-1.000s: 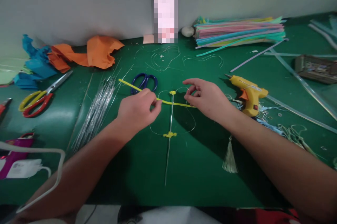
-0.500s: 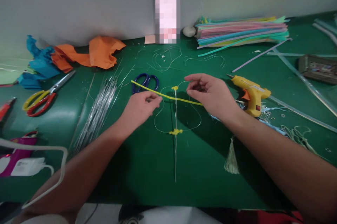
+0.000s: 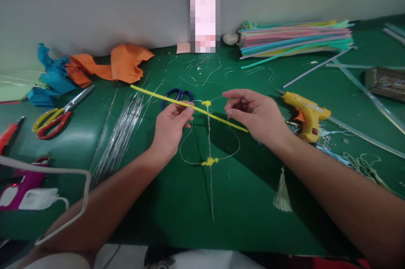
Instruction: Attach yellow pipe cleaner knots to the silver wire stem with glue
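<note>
My left hand (image 3: 172, 127) pinches a long yellow pipe cleaner (image 3: 152, 94) that slants from upper left to lower right across a thin wire frame (image 3: 232, 153). The frame is a heart-like loop on a straight wire stem, with yellow wraps at its top (image 3: 206, 103) and bottom (image 3: 209, 161). My right hand (image 3: 256, 115) is closed in a pinch at the frame's upper right, by the pipe cleaner's lower end. Blue-handled scissors (image 3: 172, 94) lie just behind my left hand.
A yellow glue gun (image 3: 305, 115) lies right of my right hand. Straight silver wires (image 3: 122, 132), red and yellow scissors (image 3: 57, 116), orange paper (image 3: 125, 63) and blue paper (image 3: 50, 76) are at left. Stacked pipe cleaners (image 3: 294, 38) sit far right. A tassel (image 3: 282, 193) lies near my right forearm.
The pipe cleaner's left end has swung up and leftward so it slants more steeply. My left hand has risen toward the frame's top wrap; my right hand has barely moved.
</note>
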Motion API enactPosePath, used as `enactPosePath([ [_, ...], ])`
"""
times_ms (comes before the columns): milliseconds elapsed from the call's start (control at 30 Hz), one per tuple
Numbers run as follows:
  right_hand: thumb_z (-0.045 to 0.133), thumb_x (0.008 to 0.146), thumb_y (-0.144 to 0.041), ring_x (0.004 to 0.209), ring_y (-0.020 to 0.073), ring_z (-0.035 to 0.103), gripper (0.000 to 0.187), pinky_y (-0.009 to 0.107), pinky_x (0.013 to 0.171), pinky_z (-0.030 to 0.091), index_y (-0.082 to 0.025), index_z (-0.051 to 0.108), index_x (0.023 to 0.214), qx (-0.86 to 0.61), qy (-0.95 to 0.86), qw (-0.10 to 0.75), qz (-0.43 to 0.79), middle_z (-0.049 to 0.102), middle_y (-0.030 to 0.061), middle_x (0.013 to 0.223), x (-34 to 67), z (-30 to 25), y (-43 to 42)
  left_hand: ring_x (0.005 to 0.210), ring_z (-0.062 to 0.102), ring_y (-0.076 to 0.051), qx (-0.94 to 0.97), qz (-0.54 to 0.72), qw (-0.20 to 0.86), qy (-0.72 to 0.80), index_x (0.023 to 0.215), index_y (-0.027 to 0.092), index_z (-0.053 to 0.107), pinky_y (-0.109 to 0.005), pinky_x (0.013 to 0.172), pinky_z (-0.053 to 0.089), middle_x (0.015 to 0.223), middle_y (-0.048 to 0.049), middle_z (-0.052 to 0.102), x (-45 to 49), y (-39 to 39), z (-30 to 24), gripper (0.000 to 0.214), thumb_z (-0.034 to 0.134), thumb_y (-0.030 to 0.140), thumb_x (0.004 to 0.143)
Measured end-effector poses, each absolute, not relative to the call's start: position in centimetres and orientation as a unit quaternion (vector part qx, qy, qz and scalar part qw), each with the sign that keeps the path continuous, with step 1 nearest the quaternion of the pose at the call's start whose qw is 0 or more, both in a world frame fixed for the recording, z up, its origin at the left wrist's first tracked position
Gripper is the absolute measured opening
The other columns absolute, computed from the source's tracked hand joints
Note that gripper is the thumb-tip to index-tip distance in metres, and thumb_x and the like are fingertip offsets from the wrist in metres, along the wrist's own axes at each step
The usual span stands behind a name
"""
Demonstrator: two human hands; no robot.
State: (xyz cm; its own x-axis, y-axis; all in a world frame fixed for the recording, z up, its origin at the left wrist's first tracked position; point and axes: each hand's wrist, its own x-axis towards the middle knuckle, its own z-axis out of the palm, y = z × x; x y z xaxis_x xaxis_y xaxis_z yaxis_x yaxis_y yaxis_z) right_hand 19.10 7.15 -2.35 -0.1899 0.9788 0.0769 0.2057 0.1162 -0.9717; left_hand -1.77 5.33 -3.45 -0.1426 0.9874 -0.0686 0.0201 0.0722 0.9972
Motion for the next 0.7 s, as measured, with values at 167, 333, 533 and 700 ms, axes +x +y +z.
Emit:
enactPosePath([
  [167,0.069,0.076,-0.023,0.072,0.0136,0.061,0.034,0.035,0.077,0.055,-0.018,0.066,0.11,-0.476,-0.603,0.417,0.486,0.064,0.0013,0.084,19.08,-2.37,6.99,0.063,0.053,-0.009,0.435,0.569,0.436,0.545,0.087,0.021,0.069,-0.022,0.055,0.044,0.077,0.0004,0.061,-2.02,5.53,-3.25,0.008,0.066,0.026,0.082],
  [333,0.067,0.077,-0.019,0.065,0.0119,0.062,0.032,0.033,0.069,0.056,-0.017,0.066,0.11,-0.478,-0.595,0.423,0.489,0.063,0.0008,0.085,19.22,-2.41,7.05,0.06,0.053,-0.009,0.412,0.567,0.455,0.55,0.087,0.018,0.07,-0.022,0.054,0.043,0.075,-0.0019,0.061,-2.18,5.7,-3.3,0.021,0.058,0.034,0.09],
  [533,0.066,0.079,-0.017,0.063,0.0108,0.063,0.031,0.031,0.067,0.055,-0.016,0.064,0.11,-0.48,-0.597,0.434,0.474,0.063,0.0003,0.086,19.25,-2.56,7.17,0.054,0.05,-0.01,0.469,0.522,0.468,0.538,0.082,0.017,0.066,-0.024,0.048,0.04,0.069,-0.0019,0.058,-2.48,5.42,-3.5,0.027,0.042,0.027,0.091],
  [700,0.066,0.08,-0.019,0.063,0.0109,0.063,0.027,0.031,0.067,0.055,-0.018,0.064,0.108,-0.482,-0.594,0.445,0.465,0.063,0.0002,0.086,19.27,-2.66,7.24,0.053,0.051,-0.008,0.489,0.516,0.468,0.525,0.083,0.018,0.063,-0.022,0.05,0.043,0.07,-0.0002,0.061,-2.3,4.95,-4.0,0.013,0.05,0.018,0.085],
])
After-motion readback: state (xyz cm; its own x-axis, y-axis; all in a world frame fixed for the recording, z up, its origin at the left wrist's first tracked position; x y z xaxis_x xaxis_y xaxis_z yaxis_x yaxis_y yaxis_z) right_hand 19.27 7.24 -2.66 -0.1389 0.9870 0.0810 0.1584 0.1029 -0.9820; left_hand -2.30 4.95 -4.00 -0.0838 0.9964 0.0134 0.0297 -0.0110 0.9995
